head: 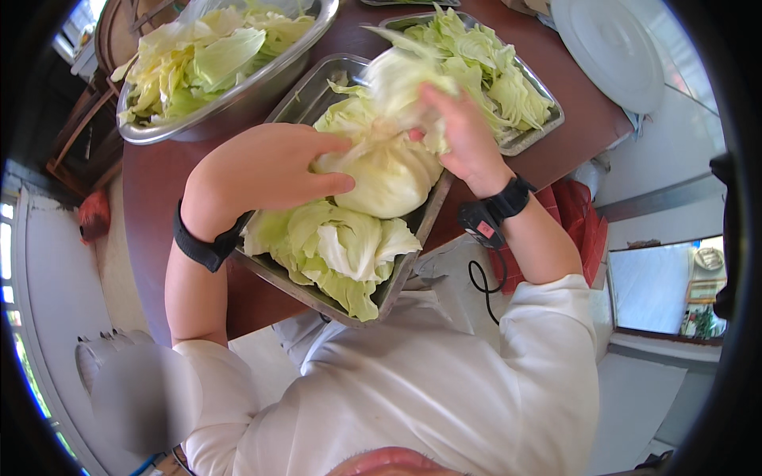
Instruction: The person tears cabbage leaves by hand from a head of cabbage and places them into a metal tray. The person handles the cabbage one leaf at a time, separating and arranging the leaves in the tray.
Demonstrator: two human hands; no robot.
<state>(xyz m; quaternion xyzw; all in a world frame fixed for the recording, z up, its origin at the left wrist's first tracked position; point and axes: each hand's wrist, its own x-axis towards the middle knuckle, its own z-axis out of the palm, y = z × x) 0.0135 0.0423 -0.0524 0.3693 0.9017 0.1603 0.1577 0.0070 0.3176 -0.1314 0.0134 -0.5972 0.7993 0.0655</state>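
Note:
A pale, partly peeled head of lettuce (387, 184) rests in a rectangular metal tray (303, 110) before me. My left hand (280, 163) lies against its left side, thumb and fingers spread. Between the fingers and thumb of my right hand (461, 134) is a lettuce leaf (399, 80), blurred by motion, above the head's far end. Nearer my body in the same tray sits a second, looser lettuce head (345, 241) with ruffled green outer leaves. The underside of both heads is hidden.
A big metal basin (208, 125) heaped with loose leaves stands at the far left. Another metal tray (530, 140) of torn leaves is at the far right, close to a round white lid (613, 53). Everything stands on a reddish-brown table (158, 178). Red plastic bags (571, 220) lie below its right edge.

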